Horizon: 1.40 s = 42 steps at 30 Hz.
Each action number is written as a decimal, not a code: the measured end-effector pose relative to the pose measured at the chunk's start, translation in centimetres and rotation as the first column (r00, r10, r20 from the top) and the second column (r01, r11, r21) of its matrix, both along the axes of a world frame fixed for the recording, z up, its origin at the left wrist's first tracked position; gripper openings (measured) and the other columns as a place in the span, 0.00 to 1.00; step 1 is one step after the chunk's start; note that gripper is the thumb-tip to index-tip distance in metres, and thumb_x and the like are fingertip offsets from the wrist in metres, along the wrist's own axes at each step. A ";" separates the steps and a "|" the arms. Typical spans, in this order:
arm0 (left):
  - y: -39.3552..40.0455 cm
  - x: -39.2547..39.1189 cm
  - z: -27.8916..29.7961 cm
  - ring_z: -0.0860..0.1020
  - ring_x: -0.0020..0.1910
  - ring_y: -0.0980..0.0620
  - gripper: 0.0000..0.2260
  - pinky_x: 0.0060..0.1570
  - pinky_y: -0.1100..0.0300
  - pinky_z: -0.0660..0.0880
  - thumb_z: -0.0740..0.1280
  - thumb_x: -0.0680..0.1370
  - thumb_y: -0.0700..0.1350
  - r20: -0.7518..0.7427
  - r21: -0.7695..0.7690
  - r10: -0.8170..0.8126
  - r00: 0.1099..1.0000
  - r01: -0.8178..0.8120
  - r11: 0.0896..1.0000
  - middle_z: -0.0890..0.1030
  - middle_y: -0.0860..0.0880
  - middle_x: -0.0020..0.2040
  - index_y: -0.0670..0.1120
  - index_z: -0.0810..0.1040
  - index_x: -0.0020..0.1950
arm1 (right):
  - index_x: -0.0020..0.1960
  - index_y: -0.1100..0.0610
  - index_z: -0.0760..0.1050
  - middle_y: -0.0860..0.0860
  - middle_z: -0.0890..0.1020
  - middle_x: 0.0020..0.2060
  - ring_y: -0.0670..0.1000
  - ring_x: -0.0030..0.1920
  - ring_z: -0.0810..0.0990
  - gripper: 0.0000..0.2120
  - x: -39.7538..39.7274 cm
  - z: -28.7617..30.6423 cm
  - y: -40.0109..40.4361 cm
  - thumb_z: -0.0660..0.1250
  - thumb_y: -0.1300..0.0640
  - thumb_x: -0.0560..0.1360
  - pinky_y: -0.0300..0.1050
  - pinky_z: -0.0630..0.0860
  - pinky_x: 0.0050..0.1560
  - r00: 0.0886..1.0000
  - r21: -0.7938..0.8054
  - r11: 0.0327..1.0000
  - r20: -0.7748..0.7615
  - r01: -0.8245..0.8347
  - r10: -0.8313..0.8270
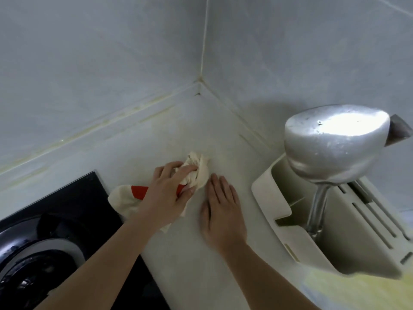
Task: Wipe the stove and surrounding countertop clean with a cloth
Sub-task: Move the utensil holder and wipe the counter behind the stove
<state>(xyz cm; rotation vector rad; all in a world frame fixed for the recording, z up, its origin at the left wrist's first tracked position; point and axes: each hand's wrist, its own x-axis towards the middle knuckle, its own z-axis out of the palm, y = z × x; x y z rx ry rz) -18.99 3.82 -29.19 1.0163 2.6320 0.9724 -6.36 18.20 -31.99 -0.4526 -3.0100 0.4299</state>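
A cream cloth (200, 170) with a red patch lies bunched on the pale countertop (178, 135), just right of the black glass stove (73, 198). My left hand (166, 191) grips the cloth from above, fingers curled into its folds. Beside it on the right, my right hand (221, 209) rests flat on the counter with fingers straight, its fingertips close to the cloth's edge. A round burner (33, 260) sits at the lower left of the stove.
A cream utensil rack (274, 193) stands at the right with a large metal ladle (333, 144) propped in it. Tiled walls meet in a corner (200, 83) behind the counter, with yellowed grout along the seam.
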 end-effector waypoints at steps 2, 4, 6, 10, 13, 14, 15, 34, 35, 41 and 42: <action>1.5 0.2 -0.1 0.69 0.64 0.46 0.21 0.65 0.52 0.69 0.69 0.79 0.52 0.018 0.041 -0.029 0.999 0.028 0.999 0.72 0.51 0.70 0.59 0.73 0.72 | 0.82 0.59 0.61 0.55 0.63 0.81 0.53 0.82 0.56 0.28 0.1 0.1 0.0 0.53 0.51 0.84 0.55 0.57 0.80 1.000 -0.007 1.000 -0.023 -0.009 0.009; 3.5 0.1 -0.2 0.69 0.63 0.46 0.20 0.64 0.52 0.69 0.70 0.79 0.50 0.012 0.065 -0.069 0.998 0.068 0.996 0.72 0.52 0.70 0.60 0.74 0.71 | 0.83 0.59 0.56 0.55 0.60 0.82 0.52 0.83 0.54 0.30 0.0 0.2 -0.1 0.54 0.50 0.84 0.53 0.56 0.81 0.999 -0.043 0.999 -0.034 0.013 -0.014; 5.3 -0.8 0.0 0.69 0.64 0.45 0.20 0.65 0.52 0.69 0.71 0.79 0.49 0.028 0.070 -0.102 0.994 0.099 0.993 0.72 0.52 0.70 0.60 0.74 0.71 | 0.84 0.60 0.51 0.56 0.56 0.83 0.52 0.83 0.51 0.34 -0.2 0.4 -0.4 0.54 0.47 0.83 0.51 0.54 0.81 0.997 -0.069 0.995 -0.027 0.066 -0.068; 8.8 -3.1 0.8 0.70 0.61 0.42 0.19 0.64 0.47 0.72 0.69 0.80 0.47 -0.071 -0.059 -0.238 0.969 0.234 0.970 0.73 0.48 0.69 0.57 0.76 0.71 | 0.84 0.60 0.47 0.55 0.53 0.83 0.51 0.83 0.47 0.36 -0.1 -0.3 -0.3 0.51 0.42 0.83 0.50 0.53 0.82 0.989 -0.087 0.985 0.038 0.147 -0.144; 11.3 -4.5 1.7 0.70 0.61 0.41 0.18 0.63 0.46 0.72 0.66 0.82 0.47 -0.117 -0.152 -0.277 0.954 0.258 0.954 0.71 0.47 0.70 0.59 0.75 0.72 | 0.84 0.60 0.51 0.54 0.56 0.83 0.51 0.83 0.49 0.36 0.0 -0.5 -0.3 0.53 0.43 0.82 0.50 0.54 0.82 0.986 -0.083 0.983 0.045 0.162 -0.158; 12.3 -4.8 2.0 0.69 0.62 0.41 0.18 0.63 0.45 0.72 0.65 0.82 0.48 -0.126 -0.177 -0.279 0.952 0.255 0.951 0.70 0.47 0.71 0.60 0.74 0.72 | 0.83 0.61 0.53 0.54 0.58 0.82 0.51 0.83 0.51 0.36 0.0 -0.4 -0.3 0.54 0.44 0.81 0.49 0.53 0.82 0.986 -0.076 0.984 0.036 0.162 -0.160; 13.3 -4.7 2.4 0.69 0.62 0.42 0.19 0.62 0.45 0.73 0.64 0.82 0.48 -0.142 -0.202 -0.302 0.943 0.271 0.941 0.69 0.47 0.71 0.60 0.73 0.73 | 0.83 0.61 0.55 0.55 0.59 0.81 0.52 0.83 0.52 0.35 0.0 -0.1 -0.4 0.54 0.44 0.81 0.48 0.52 0.81 0.987 -0.068 0.985 0.036 0.157 -0.155; 16.9 -12.5 1.1 0.71 0.61 0.39 0.16 0.51 0.47 0.75 0.64 0.80 0.47 -0.359 -0.311 -0.012 0.933 -0.108 0.944 0.72 0.48 0.67 0.56 0.77 0.68 | 0.82 0.61 0.58 0.54 0.61 0.81 0.53 0.81 0.57 0.39 -0.2 -0.3 -0.1 0.63 0.44 0.76 0.46 0.54 0.78 0.990 0.001 0.990 -0.009 0.143 -0.143; 16.8 -14.8 1.5 0.70 0.64 0.38 0.17 0.54 0.46 0.74 0.62 0.81 0.45 -0.349 -0.337 0.072 0.934 -0.197 0.921 0.71 0.47 0.69 0.55 0.76 0.70 | 0.82 0.62 0.59 0.54 0.61 0.81 0.54 0.81 0.58 0.39 -0.1 -0.4 -0.2 0.63 0.44 0.76 0.46 0.54 0.78 0.990 0.008 0.990 -0.018 0.137 -0.137; 15.7 -19.1 2.7 0.65 0.71 0.38 0.19 0.59 0.42 0.76 0.61 0.83 0.47 -0.337 -0.539 -0.014 0.941 -0.181 0.823 0.65 0.48 0.76 0.54 0.71 0.75 | 0.80 0.63 0.62 0.56 0.62 0.81 0.55 0.80 0.60 0.38 -0.2 -0.7 0.3 0.63 0.45 0.76 0.48 0.56 0.78 0.992 0.020 0.992 -0.023 0.122 -0.121; 15.8 -17.8 2.6 0.64 0.72 0.37 0.20 0.60 0.43 0.75 0.62 0.82 0.46 -0.340 -0.539 -0.017 0.940 -0.180 0.823 0.65 0.47 0.76 0.53 0.71 0.75 | 0.81 0.63 0.61 0.56 0.62 0.81 0.55 0.80 0.59 0.38 -0.3 -0.6 0.2 0.63 0.45 0.76 0.48 0.54 0.78 0.992 0.016 0.992 -0.010 0.125 -0.125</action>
